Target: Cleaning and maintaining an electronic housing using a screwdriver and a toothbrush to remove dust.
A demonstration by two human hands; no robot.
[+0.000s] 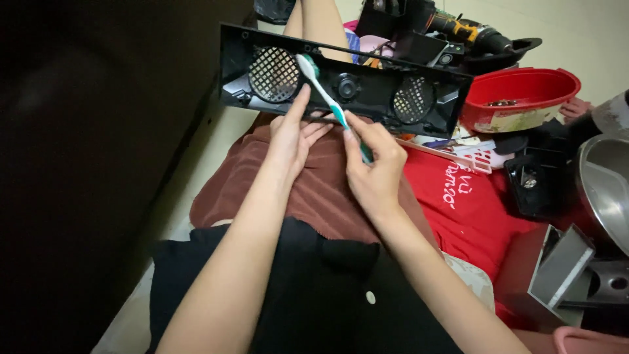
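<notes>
A long black plastic panel (367, 88) with two round mesh grilles and a centre knob stands tilted over my lap. My left hand (291, 134) holds its lower edge, thumb up against the face below the left grille (274, 73). My right hand (375, 164) grips a white and teal toothbrush (322, 92), whose head rests on the panel just right of the left grille. A brown cloth (314, 190) covers my lap beneath both hands.
A red bowl (524, 88) sits at the right behind the panel, a yellow and black power drill (468, 31) above it. A red cloth (472, 196), black parts, a metal pot (606, 190) and metal pieces crowd the right side. A dark wall fills the left.
</notes>
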